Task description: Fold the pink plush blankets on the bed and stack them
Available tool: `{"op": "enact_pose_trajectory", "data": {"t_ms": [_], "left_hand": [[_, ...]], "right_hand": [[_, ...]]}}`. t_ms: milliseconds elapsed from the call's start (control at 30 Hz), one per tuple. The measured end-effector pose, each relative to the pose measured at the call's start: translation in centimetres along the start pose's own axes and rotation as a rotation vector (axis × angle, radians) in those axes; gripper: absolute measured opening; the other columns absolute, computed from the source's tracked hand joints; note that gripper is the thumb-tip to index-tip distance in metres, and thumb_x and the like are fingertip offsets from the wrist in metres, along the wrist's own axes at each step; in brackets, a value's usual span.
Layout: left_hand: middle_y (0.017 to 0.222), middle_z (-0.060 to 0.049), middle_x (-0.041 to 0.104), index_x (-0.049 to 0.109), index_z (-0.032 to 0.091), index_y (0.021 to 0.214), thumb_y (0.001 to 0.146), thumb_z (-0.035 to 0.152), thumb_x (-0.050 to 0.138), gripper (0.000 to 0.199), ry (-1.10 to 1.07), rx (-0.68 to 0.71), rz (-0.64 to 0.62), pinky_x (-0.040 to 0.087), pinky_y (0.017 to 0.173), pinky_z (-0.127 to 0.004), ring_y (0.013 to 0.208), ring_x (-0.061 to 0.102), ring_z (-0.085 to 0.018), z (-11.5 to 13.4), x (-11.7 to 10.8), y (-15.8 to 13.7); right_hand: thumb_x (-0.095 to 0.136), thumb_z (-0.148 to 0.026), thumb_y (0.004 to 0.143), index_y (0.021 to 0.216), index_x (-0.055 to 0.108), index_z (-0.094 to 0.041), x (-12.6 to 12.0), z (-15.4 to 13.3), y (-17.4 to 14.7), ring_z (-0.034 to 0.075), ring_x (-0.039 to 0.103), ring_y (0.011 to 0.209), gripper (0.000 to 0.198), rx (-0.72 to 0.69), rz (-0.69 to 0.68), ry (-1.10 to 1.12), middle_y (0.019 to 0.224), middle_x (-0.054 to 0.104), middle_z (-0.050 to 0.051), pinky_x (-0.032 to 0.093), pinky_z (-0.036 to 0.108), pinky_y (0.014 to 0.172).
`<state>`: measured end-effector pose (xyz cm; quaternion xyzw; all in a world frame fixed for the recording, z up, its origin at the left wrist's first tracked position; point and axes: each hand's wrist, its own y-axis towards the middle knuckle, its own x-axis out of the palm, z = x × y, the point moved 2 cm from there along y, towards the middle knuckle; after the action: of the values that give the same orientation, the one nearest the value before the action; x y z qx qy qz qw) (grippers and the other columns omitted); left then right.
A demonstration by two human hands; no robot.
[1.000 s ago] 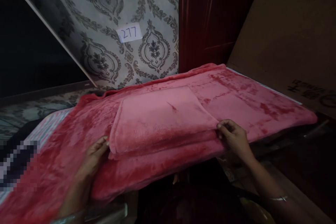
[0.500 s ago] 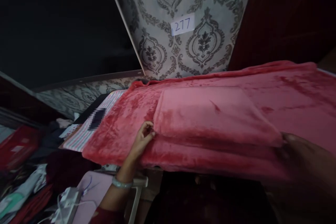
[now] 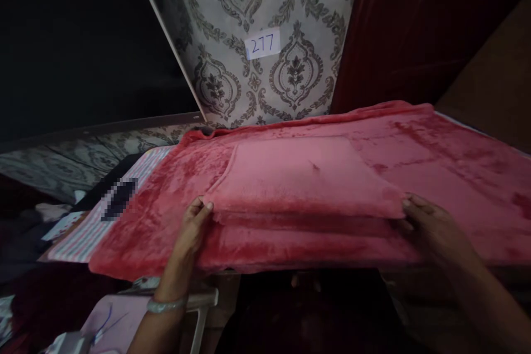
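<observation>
A folded pink plush cloth (image 3: 298, 171) lies on a larger pink plush blanket (image 3: 435, 177) of the same look, which covers the table. My left hand (image 3: 196, 224) pinches the cloth's near left corner between thumb and fingers. At the near right corner, my right hand (image 3: 427, 227) grips the cloth with the thumb on top; its other fingers are partly hidden beneath. The near edge is raised a little and stretched between both hands, and folded layers show under it.
Left of the blanket, a striped cloth (image 3: 74, 238) bears a blurred dark object (image 3: 120, 199). A large dark screen (image 3: 91, 38) stands behind on the left. On the patterned wall is a paper marked 277 (image 3: 263, 43). A pink-topped chair (image 3: 120, 315) with a power strip (image 3: 68, 343) sits below left.
The view has turned to the right, so the scene sits farther left. The cloth's near edge is lifted and pulled straighter between my hands. Both hands keep their corners.
</observation>
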<state>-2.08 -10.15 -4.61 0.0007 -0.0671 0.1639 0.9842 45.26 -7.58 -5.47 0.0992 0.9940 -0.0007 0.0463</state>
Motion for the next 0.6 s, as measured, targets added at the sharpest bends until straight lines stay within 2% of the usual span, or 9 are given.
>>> {"op": "enact_pose_trajectory", "data": {"t_ms": [67, 200, 267, 300, 367, 400, 500, 600], "left_hand": [[0.071, 0.003, 0.063, 0.062, 0.019, 0.081, 0.066, 0.042, 0.085, 0.036, 0.084, -0.051, -0.051, 0.046, 0.062, -0.022, 0.064, 0.058, -0.012, 0.1, -0.3, -0.2], [0.074, 0.004, 0.063, 0.063, 0.021, 0.089, 0.067, 0.041, 0.085, 0.037, 0.076, -0.037, -0.111, 0.046, 0.061, -0.020, 0.064, 0.057, -0.011, 1.3, 0.2, -0.6], [0.081, 0.003, 0.066, 0.063, 0.023, 0.100, 0.066, 0.043, 0.086, 0.046, 0.092, -0.019, -0.107, 0.048, 0.065, -0.022, 0.069, 0.061, -0.014, 1.9, 0.8, -0.5], [0.084, 0.002, 0.068, 0.063, 0.024, 0.105, 0.065, 0.046, 0.086, 0.051, 0.126, -0.014, -0.095, 0.049, 0.067, -0.023, 0.072, 0.063, -0.015, 2.0, 1.1, -0.4], [0.086, 0.001, 0.069, 0.062, 0.024, 0.110, 0.064, 0.050, 0.087, 0.058, 0.198, 0.009, -0.049, 0.050, 0.067, -0.023, 0.075, 0.064, -0.016, 2.1, 1.4, 0.0], [0.086, 0.001, 0.069, 0.062, 0.024, 0.109, 0.063, 0.052, 0.087, 0.058, 0.218, 0.029, -0.020, 0.049, 0.066, -0.022, 0.074, 0.063, -0.016, 1.9, 1.4, 0.1], [0.084, 0.001, 0.069, 0.063, 0.024, 0.105, 0.065, 0.054, 0.085, 0.055, 0.239, 0.043, 0.017, 0.047, 0.062, -0.021, 0.071, 0.063, -0.015, 1.2, 0.8, 0.5], [0.084, 0.000, 0.071, 0.064, 0.024, 0.111, 0.064, 0.055, 0.085, 0.059, 0.261, -0.056, -0.045, 0.049, 0.062, -0.024, 0.073, 0.066, -0.019, 1.0, 0.4, 1.1]], "right_hand": [[0.078, -0.074, 0.060, 0.054, 0.050, -0.021, -0.1, 0.4, -0.3, 0.012, 0.039, 0.047, 0.060, 0.084, -0.035, 0.042, 0.049, 0.045, 0.001, 0.033, 0.026, 0.044], [0.078, -0.070, 0.065, 0.063, 0.055, -0.021, 0.1, 0.6, -0.6, 0.012, 0.039, 0.049, 0.055, 0.114, -0.064, 0.102, 0.053, 0.047, 0.000, 0.032, 0.025, 0.046], [0.080, -0.066, 0.066, 0.084, 0.063, -0.022, 0.4, 0.4, -0.6, 0.011, 0.037, 0.048, 0.050, 0.103, -0.067, 0.099, 0.055, 0.045, -0.004, 0.029, 0.023, 0.044], [0.080, -0.064, 0.066, 0.098, 0.065, -0.023, 0.5, 0.2, -0.6, 0.011, 0.037, 0.047, 0.054, 0.083, -0.064, 0.082, 0.055, 0.045, -0.005, 0.028, 0.022, 0.044], [0.078, -0.061, 0.070, 0.122, 0.060, -0.025, 0.7, 0.0, -0.6, 0.011, 0.039, 0.048, 0.066, 0.012, -0.039, 0.042, 0.056, 0.044, -0.007, 0.030, 0.022, 0.044], [0.077, -0.060, 0.071, 0.127, 0.058, -0.024, 0.8, 0.1, -0.6, 0.011, 0.040, 0.048, 0.069, -0.025, -0.017, 0.030, 0.057, 0.044, -0.008, 0.031, 0.022, 0.045], [0.075, -0.061, 0.072, 0.126, 0.061, -0.021, 0.5, 0.9, -0.4, 0.011, 0.040, 0.047, 0.068, -0.040, -0.003, -0.004, 0.056, 0.042, -0.008, 0.032, 0.022, 0.044], [0.072, -0.062, 0.073, 0.117, 0.068, -0.021, -0.1, 1.5, 0.5, 0.013, 0.046, 0.050, 0.061, -0.075, -0.022, -0.112, 0.060, 0.051, -0.004, 0.035, 0.023, 0.044]]}}
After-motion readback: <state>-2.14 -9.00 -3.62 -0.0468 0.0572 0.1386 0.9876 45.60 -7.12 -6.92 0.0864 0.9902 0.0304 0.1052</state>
